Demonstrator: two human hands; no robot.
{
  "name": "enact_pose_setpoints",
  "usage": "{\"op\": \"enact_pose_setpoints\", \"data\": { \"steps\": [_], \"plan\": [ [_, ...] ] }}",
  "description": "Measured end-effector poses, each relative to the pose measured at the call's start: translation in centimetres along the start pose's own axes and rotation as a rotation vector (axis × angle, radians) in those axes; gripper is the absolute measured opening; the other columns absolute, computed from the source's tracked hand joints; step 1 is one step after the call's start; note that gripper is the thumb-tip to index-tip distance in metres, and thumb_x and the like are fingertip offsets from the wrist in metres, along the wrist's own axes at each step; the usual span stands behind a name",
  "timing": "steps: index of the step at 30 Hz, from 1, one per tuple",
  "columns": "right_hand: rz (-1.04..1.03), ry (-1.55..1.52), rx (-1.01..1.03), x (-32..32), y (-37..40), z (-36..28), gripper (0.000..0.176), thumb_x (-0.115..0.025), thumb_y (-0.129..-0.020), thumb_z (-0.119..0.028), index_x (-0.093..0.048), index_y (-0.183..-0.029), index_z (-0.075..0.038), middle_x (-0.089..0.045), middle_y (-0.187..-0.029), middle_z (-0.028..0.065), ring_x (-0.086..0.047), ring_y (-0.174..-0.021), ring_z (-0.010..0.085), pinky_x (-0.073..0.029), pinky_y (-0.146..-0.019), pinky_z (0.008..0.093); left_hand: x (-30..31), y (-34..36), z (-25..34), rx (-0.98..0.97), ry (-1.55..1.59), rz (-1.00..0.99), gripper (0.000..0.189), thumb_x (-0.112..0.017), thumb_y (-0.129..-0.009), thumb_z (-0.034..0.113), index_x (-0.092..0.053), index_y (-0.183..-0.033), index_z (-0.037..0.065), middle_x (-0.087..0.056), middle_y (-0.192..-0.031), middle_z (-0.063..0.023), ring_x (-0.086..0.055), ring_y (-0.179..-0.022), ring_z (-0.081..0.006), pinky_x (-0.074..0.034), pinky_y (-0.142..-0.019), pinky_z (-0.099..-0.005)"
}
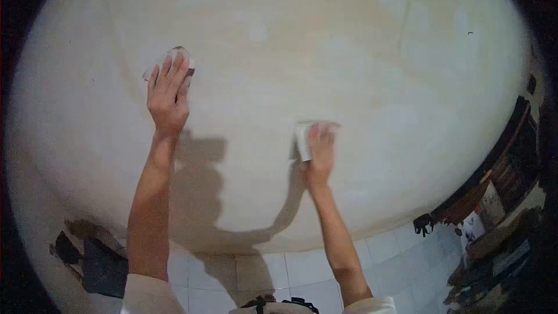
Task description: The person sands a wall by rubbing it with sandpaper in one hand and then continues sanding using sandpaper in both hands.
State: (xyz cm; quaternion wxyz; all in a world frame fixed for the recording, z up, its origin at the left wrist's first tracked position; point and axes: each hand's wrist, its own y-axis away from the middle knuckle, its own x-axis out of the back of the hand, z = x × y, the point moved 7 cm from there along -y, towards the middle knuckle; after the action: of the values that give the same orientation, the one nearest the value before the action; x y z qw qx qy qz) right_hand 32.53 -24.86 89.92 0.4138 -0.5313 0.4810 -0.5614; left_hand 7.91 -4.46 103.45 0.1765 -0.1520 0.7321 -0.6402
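Observation:
My left hand (pixel 170 90) is raised high on the pale wall (pixel 261 75), its fingers laid over a crumpled whitish sheet (pixel 152 71) with dark edges, which looks like sandpaper. The palm side faces the wall, pressing the sheet there. Lower and to the right, my right hand (pixel 321 151) holds a second folded whitish sheet (pixel 303 139) of the same look against the wall. This hand is slightly blurred, and its fingers bend over the sheet. Both arms are stretched out in front of me.
White tiles (pixel 261 267) cover the floor below the wall. A dark grey container-like object (pixel 104 267) stands at lower left. Cluttered dark furniture and papers (pixel 474 227) line the right side. My shadow (pixel 200 192) falls on the wall between my arms.

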Motion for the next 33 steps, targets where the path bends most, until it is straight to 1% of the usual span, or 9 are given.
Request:
{"op": "enact_pose_setpoints", "data": {
  "steps": [3,6,8,11,16,21,24,28,33],
  "plan": [
    [-0.312,0.063,0.127,-2.1,1.3,-2.4,0.048,-0.057,-0.084,-0.001,-0.056,-0.132,-0.002,-0.05,-0.142,0.016,-0.042,-0.136,0.0374,-0.028,-0.113,0.0547,-0.2,-0.1,0.4,-0.022,0.025,-0.007,0.038,-0.063,-0.089,0.007,-0.064,-0.126,0.016,-0.062,-0.13,-0.0037,-0.055,-0.126,-0.0253,-0.038,-0.107,-0.0458],
    [-0.157,0.028,0.064,-0.1,0.9,1.5,0.06,-0.055,-0.08,-0.002,-0.047,-0.139,-0.002,-0.045,-0.146,0.0166,-0.034,-0.14,0.0379,-0.022,-0.116,0.0555,-0.3,-0.1,0.0,-0.038,0.0,-0.014,0.038,-0.061,-0.09,0.006,-0.064,-0.126,0.016,-0.062,-0.13,-0.0038,-0.055,-0.126,-0.0251,-0.037,-0.108,-0.0457],
    [0.115,0.124,-0.242,3.5,0.5,5.7,0.064,-0.052,-0.076,0.001,-0.046,-0.14,-0.002,-0.043,-0.148,0.0175,-0.033,-0.14,0.0406,-0.021,-0.116,0.0556,-0.4,0.0,0.0,-0.054,-0.01,-0.048,0.033,-0.052,-0.096,0.007,-0.062,-0.127,0.01,-0.061,-0.131,-0.008,-0.052,-0.129,-0.0274,-0.034,-0.111,-0.0458],
    [0.124,0.11,-0.295,2.6,1.1,4.5,0.067,-0.053,-0.074,-0.001,-0.046,-0.14,-0.002,-0.042,-0.148,0.0186,-0.034,-0.138,0.0436,-0.021,-0.116,0.0558,0.1,0.0,0.2,-0.021,-0.018,-0.046,0.033,-0.051,-0.096,0.007,-0.062,-0.128,0.009,-0.06,-0.133,-0.0063,-0.051,-0.13,-0.027,-0.033,-0.112,-0.0455],
    [-0.252,0.013,0.05,-1.9,2.6,-2.3,0.068,-0.059,-0.072,-0.004,-0.047,-0.14,-0.003,-0.045,-0.147,0.0152,-0.035,-0.138,0.0421,-0.024,-0.114,0.0587,0.3,0.0,0.6,-0.033,-0.011,-0.004,0.035,-0.058,-0.093,0.007,-0.064,-0.127,0.015,-0.063,-0.129,-0.0033,-0.053,-0.128,-0.0233,-0.035,-0.11,-0.0446],
    [0.068,0.184,-0.191,2.5,0.1,3.7,0.061,-0.056,-0.074,0.001,-0.053,-0.135,-0.003,-0.044,-0.147,0.0166,-0.034,-0.139,0.0412,-0.024,-0.114,0.0583,0.2,-0.2,0.2,-0.013,-0.005,0.003,0.032,-0.058,-0.093,0.007,-0.065,-0.124,0.013,-0.063,-0.129,-0.0043,-0.054,-0.127,-0.024,-0.036,-0.11,-0.0441],
    [0.186,0.24,-0.14,3.1,-2.4,3.4,0.057,-0.055,-0.075,0.0,-0.055,-0.132,-0.002,-0.044,-0.147,0.0186,-0.035,-0.139,0.0421,-0.025,-0.113,0.0585,0.3,-0.4,0.4,-0.022,-0.006,0.002,0.034,-0.058,-0.092,0.006,-0.065,-0.125,0.013,-0.063,-0.128,-0.0051,-0.054,-0.126,-0.0253,-0.036,-0.11,-0.0441],
    [-0.144,0.098,0.148,-0.6,-4.0,-1.6,0.055,-0.057,-0.077,-0.003,-0.056,-0.132,-0.002,-0.045,-0.145,0.0203,-0.041,-0.136,0.0389,-0.032,-0.112,0.0543,0.4,-0.1,0.5,-0.021,-0.018,0.005,0.035,-0.059,-0.092,0.005,-0.064,-0.126,0.012,-0.064,-0.128,-0.0056,-0.055,-0.126,-0.0264,-0.036,-0.109,-0.0445],
    [0.058,0.196,0.131,2.7,-9.4,3.4,0.058,-0.06,-0.077,-0.004,-0.053,-0.135,-0.003,-0.046,-0.145,0.019,-0.042,-0.136,0.0351,-0.031,-0.112,0.0541,0.3,-0.2,0.4,-0.003,-0.033,-0.053,0.033,-0.05,-0.096,0.006,-0.063,-0.126,0.008,-0.062,-0.129,-0.0086,-0.053,-0.127,-0.0293,-0.034,-0.111,-0.0473]
  ]
}}
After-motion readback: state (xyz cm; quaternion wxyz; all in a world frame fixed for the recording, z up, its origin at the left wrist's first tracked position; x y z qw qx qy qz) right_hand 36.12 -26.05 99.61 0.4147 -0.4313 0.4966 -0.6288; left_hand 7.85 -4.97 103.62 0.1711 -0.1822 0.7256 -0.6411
